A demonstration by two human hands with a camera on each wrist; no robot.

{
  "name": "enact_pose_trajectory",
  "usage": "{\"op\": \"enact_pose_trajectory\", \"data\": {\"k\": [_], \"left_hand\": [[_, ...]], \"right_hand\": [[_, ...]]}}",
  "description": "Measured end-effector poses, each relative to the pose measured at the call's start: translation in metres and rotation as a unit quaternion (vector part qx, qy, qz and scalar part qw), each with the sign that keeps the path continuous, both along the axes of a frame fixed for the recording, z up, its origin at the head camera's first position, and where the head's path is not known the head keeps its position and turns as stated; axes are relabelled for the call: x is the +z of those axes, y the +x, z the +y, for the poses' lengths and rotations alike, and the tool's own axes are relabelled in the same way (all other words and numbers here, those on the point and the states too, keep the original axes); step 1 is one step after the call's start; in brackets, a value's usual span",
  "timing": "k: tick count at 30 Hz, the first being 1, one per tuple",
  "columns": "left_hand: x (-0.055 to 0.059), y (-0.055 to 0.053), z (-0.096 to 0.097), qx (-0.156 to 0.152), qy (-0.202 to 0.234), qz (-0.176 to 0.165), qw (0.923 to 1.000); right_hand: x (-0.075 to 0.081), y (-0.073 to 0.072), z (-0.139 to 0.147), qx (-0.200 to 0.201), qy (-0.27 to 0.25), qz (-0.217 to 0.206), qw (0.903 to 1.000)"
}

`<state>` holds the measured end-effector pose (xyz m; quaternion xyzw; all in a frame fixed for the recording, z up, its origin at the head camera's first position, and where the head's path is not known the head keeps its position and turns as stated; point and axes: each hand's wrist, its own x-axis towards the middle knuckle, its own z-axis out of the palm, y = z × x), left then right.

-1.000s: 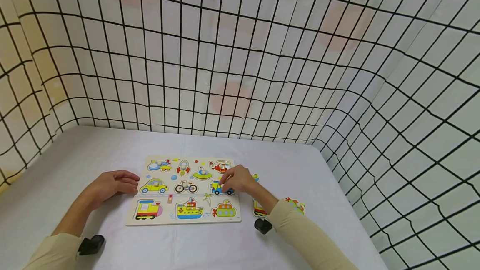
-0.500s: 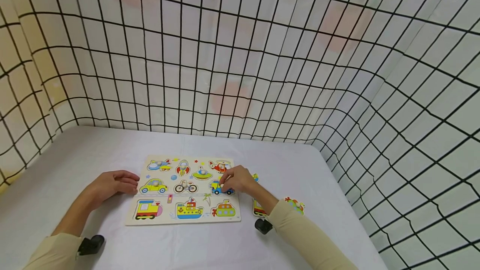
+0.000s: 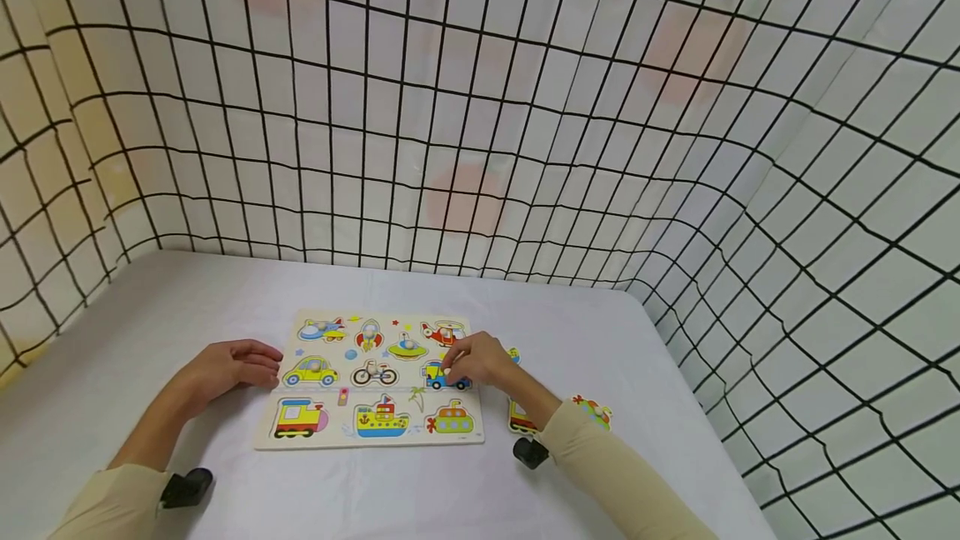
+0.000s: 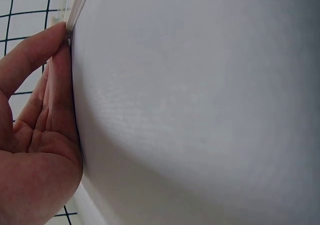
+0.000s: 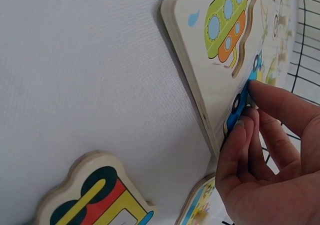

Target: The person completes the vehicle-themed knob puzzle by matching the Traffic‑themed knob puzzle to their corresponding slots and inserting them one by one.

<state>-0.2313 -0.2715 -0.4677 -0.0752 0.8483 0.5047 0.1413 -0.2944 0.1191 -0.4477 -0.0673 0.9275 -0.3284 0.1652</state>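
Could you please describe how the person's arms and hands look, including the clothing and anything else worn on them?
The left sleeve and the right sleeve are long, plain and beige, and both stop short of the hands. The left hand and the right hand wear no gloves. A left black device and a right black device, both small, sit near the sleeve ends.

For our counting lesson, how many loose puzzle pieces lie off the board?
3: the train piece partly behind the right forearm, a green piece to its right, and a partly hidden yellow piece beside the right hand. The forearm may hide more.
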Motion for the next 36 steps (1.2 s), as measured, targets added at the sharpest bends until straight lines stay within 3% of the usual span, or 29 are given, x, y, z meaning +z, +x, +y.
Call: {"op": "enact_pose_trajectory", "data": {"k": [13,24,36], "left_hand": [[-0.003,-0.002,0.000,0.000,0.000,0.004,1.0000],[-0.004,-0.001,-0.002,0.005,0.005,-0.002,1.0000],[-0.001,0.000,0.000,0.008,0.003,-0.006,0.9999]], "right_hand": [[-0.006,-0.004,0.007,0.012,-0.016,-0.003,0.9998],[0.001,-0.001,0.006,0.000,-0.020,-0.009,0.9998],[0.011,-0.010,0.037,-0.020,-0.041,-0.016,0.9988]]}}
